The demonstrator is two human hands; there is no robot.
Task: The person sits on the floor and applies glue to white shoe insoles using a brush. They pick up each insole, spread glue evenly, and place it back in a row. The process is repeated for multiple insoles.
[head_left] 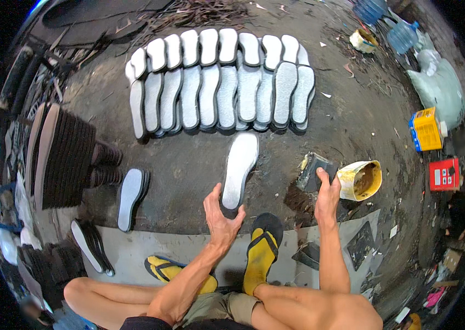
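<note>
Gluing step under way: left hand (pixel 222 215) spread open, fingertips steadying sole (pixel 239 170); right hand (pixel 327 192) closed on brush (pixel 315 171), beside glue pot (pixel 360 180) right of sole. Next likely needs brush on sole.

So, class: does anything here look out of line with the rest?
Yes. One white sole lies alone and tilted below the two neat rows of soles, with the left hand at its near end. The right hand grips a dark block.

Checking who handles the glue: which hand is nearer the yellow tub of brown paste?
Right. The right hand grips a dark block right beside the yellow tub. The left hand is farther away, at the heel of the single white insole.
</note>
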